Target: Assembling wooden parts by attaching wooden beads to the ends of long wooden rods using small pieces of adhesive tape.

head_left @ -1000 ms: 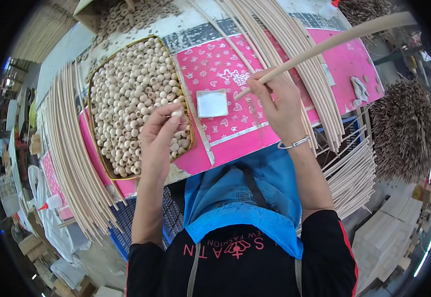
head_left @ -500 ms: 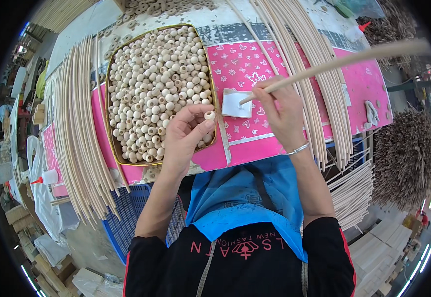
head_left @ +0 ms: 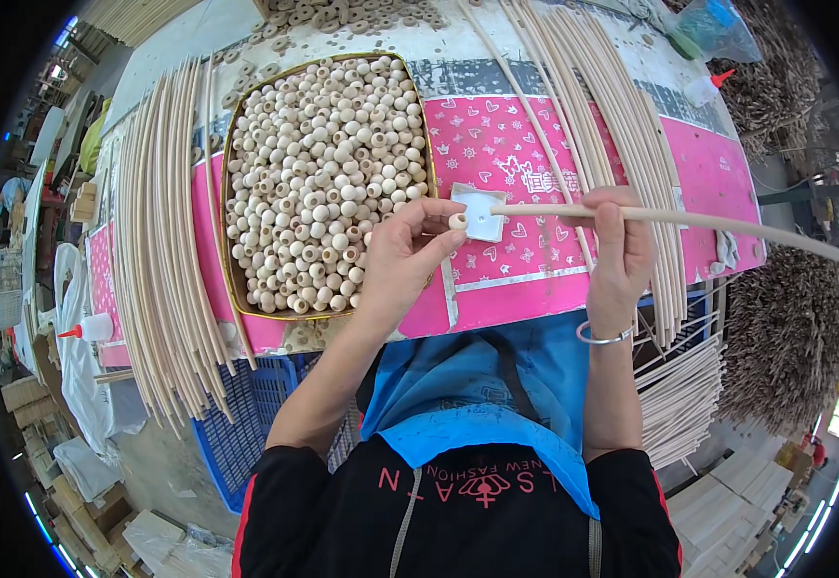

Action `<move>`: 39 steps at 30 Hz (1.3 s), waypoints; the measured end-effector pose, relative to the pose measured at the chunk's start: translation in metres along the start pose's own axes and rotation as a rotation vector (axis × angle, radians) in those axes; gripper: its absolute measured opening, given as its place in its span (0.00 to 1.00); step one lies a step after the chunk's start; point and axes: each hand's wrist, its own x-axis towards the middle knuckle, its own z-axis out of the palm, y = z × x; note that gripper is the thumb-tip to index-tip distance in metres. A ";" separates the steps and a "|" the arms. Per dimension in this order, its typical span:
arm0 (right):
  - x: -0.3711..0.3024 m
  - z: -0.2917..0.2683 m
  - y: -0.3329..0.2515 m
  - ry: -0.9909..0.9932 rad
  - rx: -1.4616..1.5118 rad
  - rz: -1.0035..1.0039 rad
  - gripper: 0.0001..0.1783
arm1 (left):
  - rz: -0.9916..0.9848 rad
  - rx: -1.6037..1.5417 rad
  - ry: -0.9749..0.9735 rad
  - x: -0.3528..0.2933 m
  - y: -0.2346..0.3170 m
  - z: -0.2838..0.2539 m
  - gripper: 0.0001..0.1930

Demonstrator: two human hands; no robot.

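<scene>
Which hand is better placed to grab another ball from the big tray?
Probably the left hand: it's nearer the tray of wooden balls, though it pinches one ball. The right hand is farther away and grips a long stick.

A woodworking shop was packed with raw stock and small parts. Beads [head_left: 332, 173] of plain wood filled a tray [head_left: 235, 281] on the pink-covered bench [head_left: 728, 178], where pale rods [head_left: 159, 231] lay in long bunches and flat rings [head_left: 342, 13] were strewn along the far side. A dish [head_left: 485, 225] with something white in it sat beside the tray, and a bottle [head_left: 702, 91] with a red tip stood farther back. A worker [head_left: 342, 520] wore a blue apron [head_left: 429, 380]. Near the bench were a thick mass of brown sticks [head_left: 776, 337], stacked boards [head_left: 728, 496] and a blue crate [head_left: 231, 443], while strip lights [head_left: 808, 528] glowed beyond.
</scene>
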 end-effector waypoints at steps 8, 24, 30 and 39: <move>-0.006 0.008 -0.005 -0.061 0.048 -0.105 0.11 | -0.080 -0.033 -0.039 -0.005 0.012 0.010 0.13; -0.045 0.008 0.005 0.062 0.219 0.061 0.10 | 0.472 0.684 -0.016 -0.008 0.020 0.005 0.14; -0.064 0.012 0.007 0.279 0.613 0.161 0.12 | 0.688 0.699 -0.071 0.005 0.032 0.035 0.12; -0.089 -0.027 -0.009 0.543 0.691 0.150 0.16 | 0.057 -0.225 -0.234 0.017 0.034 0.129 0.22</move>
